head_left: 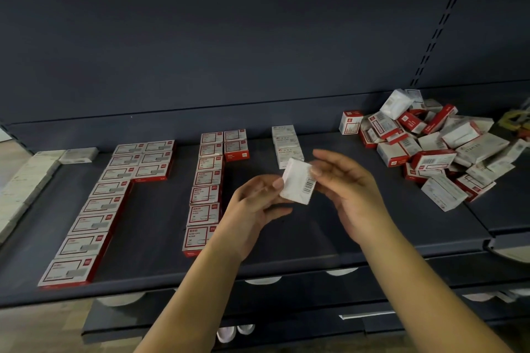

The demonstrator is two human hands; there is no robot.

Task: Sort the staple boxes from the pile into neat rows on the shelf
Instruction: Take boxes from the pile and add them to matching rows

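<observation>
A small white box with a barcode (298, 180) hangs above the dark shelf (315, 232), held between both hands. My left hand (255, 203) pinches its left edge with thumb and fingers. My right hand (344, 180) touches its right edge with curled fingers. Behind it lies a short row of white boxes (286, 145). Two rows of red-and-white boxes (100, 203) run along the left, and another double row (208, 178) stands in the middle. The loose pile of boxes (433, 146) lies at the right.
Pale flat boxes (25, 183) line the far left of the shelf. A slotted upright (438, 28) runs up the back panel at the right. Lower shelves and white round items (235, 332) show below the front edge.
</observation>
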